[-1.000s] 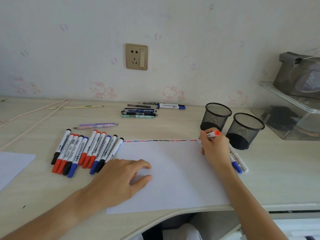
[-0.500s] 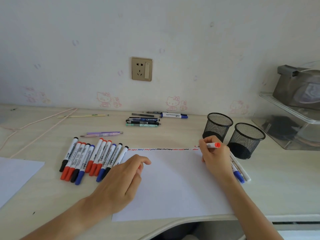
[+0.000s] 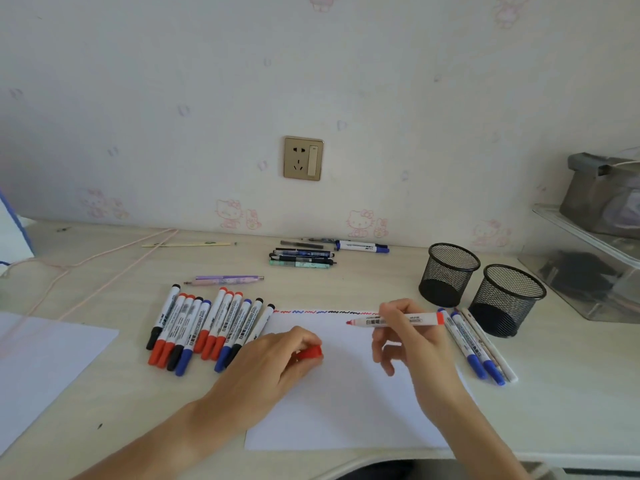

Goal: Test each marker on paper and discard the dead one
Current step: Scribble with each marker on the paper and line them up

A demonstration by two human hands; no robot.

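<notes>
A white sheet of paper (image 3: 349, 403) lies on the desk with a row of red, blue and black squiggles (image 3: 325, 311) along its far edge. My right hand (image 3: 412, 344) holds an uncapped red marker (image 3: 415, 320) level above the paper, tip pointing left. My left hand (image 3: 273, 365) pinches the red cap (image 3: 310, 353) over the paper. Several capped red, blue and black markers (image 3: 207, 327) lie in a row left of the paper. Two blue markers (image 3: 471, 344) and a white pen lie right of it.
Two black mesh pen cups (image 3: 448, 275) (image 3: 507, 299) stand at the right. Several pens (image 3: 301, 258) and a blue marker (image 3: 362, 245) lie near the wall. A second white sheet (image 3: 38, 362) lies at the left, a clear tray (image 3: 588, 265) at far right, a pink cord (image 3: 86, 271) at back left.
My right hand lifted the red marker off the paper's far edge and turned it level. My left hand rose from lying flat on the paper and now pinches the red cap.
</notes>
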